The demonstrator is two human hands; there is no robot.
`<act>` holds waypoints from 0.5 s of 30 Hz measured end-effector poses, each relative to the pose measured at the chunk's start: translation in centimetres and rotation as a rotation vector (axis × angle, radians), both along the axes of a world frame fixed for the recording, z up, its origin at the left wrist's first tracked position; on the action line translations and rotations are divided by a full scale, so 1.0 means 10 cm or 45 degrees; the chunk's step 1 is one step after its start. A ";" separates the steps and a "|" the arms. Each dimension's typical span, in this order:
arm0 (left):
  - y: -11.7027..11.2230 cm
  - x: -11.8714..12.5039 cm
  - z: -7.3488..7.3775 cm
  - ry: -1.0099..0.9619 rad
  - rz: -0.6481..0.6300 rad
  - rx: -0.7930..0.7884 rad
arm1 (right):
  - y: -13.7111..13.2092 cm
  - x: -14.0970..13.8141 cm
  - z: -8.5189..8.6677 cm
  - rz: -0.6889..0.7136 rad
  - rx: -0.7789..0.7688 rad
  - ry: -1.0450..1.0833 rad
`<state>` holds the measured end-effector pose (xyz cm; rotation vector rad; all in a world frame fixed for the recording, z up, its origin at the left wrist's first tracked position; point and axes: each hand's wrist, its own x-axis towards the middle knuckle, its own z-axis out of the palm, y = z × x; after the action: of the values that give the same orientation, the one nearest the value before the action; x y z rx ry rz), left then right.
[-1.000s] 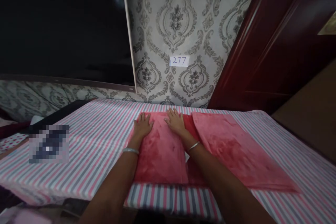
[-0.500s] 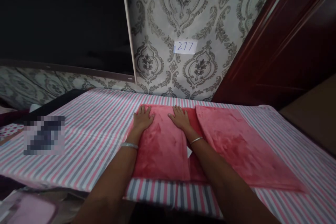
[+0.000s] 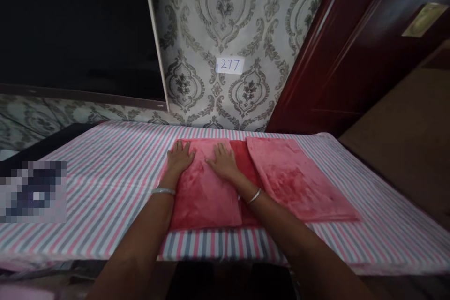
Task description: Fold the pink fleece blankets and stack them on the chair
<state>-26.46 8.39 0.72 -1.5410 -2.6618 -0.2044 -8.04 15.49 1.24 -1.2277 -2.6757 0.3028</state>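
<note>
Lying beneath the flat-spread, separated hands (image 3: pixel 180 158) is a folded pink cloth (image 3: pixel 207 197).

Big dark TV screen (image 3: pixel 73 23), upper left, pale right edge. Grey-and-white patterned wallpaper (image 3: pixel 225 7), top centre; white label (image 3: pixel 229 65) "277" on it. Glossy dark red door-like panel (image 3: pixel 351 61), upper right, gold-coloured plate (image 3: pixel 424 19) on it. Plain brown surface (image 3: pixel 404 136), right edge. Pink, grey and white striped cloth (image 3: pixel 108 173) spread across the lower half. Pixelated patch (image 3: pixel 33 192), lower left, contents unreadable.
</note>
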 end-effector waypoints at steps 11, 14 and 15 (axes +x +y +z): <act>0.00 -0.01 0.10 -0.054 -0.027 -0.006 | -0.13 0.08 -0.14 0.006 -0.077 0.061; -0.03 -0.07 0.21 -0.257 0.030 0.098 | -0.14 0.09 -0.12 0.015 -0.072 0.075; -0.06 -0.10 0.24 -0.365 0.069 0.179 | -0.15 0.09 -0.12 0.019 -0.074 0.077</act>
<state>-27.47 7.79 3.14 -1.4949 -2.8214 -0.6403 -7.14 14.01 0.05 -1.1953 -2.6433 0.4162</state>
